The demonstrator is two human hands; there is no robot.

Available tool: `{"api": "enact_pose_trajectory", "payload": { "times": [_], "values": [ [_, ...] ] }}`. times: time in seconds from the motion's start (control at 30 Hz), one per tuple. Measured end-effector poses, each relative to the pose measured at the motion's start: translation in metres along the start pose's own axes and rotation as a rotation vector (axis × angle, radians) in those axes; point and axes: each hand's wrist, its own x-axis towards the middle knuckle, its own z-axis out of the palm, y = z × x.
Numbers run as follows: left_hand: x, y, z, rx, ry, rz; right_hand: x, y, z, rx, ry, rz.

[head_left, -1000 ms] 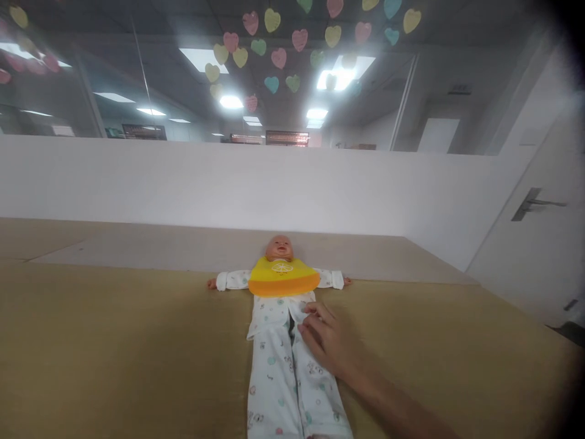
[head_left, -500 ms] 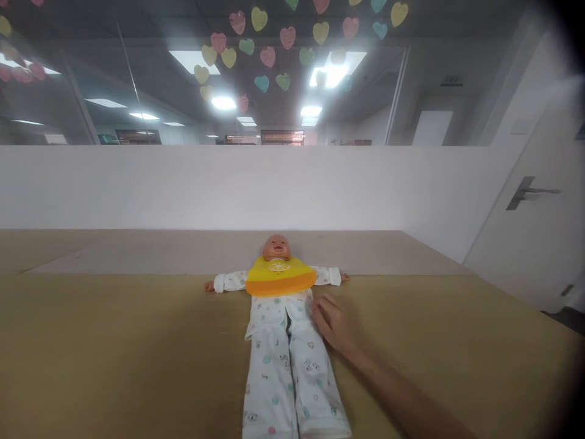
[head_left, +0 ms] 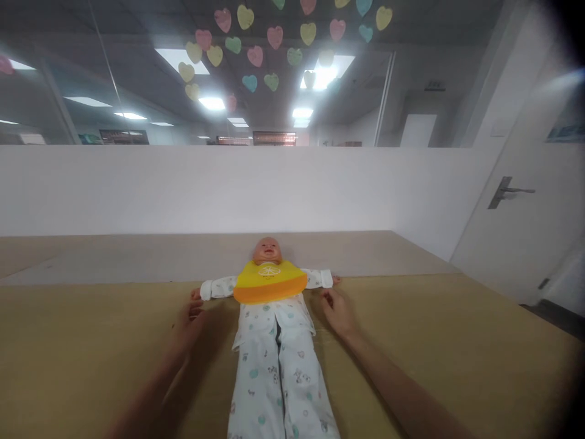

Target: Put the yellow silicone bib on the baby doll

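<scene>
A baby doll [head_left: 274, 317] lies on its back on a tan table [head_left: 91, 341], arms spread, in white printed pyjamas with a yellow and orange bib [head_left: 269, 283] on its chest. My left hand [head_left: 189, 320] reaches in below the doll's left-side sleeve, fingers loosely curled, holding nothing. My right hand [head_left: 336, 311] hovers just below the doll's other sleeve, fingers slightly bent and apart, empty. Neither hand grips the doll.
A white partition wall [head_left: 183, 189] runs behind the table. A white door with a lever handle [head_left: 507, 192] stands at the right. Coloured paper hearts [head_left: 274, 36] hang on the glass above.
My right hand has lifted off the doll's waist and moved up and right toward its sleeve. My left hand has come into view on the other side.
</scene>
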Motion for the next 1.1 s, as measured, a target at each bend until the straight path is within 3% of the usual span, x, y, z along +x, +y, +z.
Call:
{"api": "enact_pose_trajectory", "payload": {
  "times": [0.17,0.33,0.5,0.7,0.9,1.1],
  "values": [
    [0.065,-0.015,0.007,0.112,0.134,-0.051,0.028,0.024,-0.001,-0.114,0.136,-0.026],
    [0.089,-0.010,0.007,0.200,0.103,-0.076,0.059,0.051,-0.003,-0.132,0.169,0.163],
    [0.100,-0.003,0.010,0.200,0.067,-0.071,0.072,0.058,0.001,-0.187,0.161,0.160],
    [0.109,-0.016,0.015,0.058,0.214,-0.153,0.074,0.057,-0.001,-0.179,0.175,0.150],
    [0.101,-0.024,0.016,-0.018,0.314,-0.231,0.075,0.059,-0.001,-0.169,0.192,0.161],
    [0.089,-0.032,0.017,0.129,0.312,-0.148,0.073,0.062,0.001,-0.136,0.185,0.177]
  ]
}}
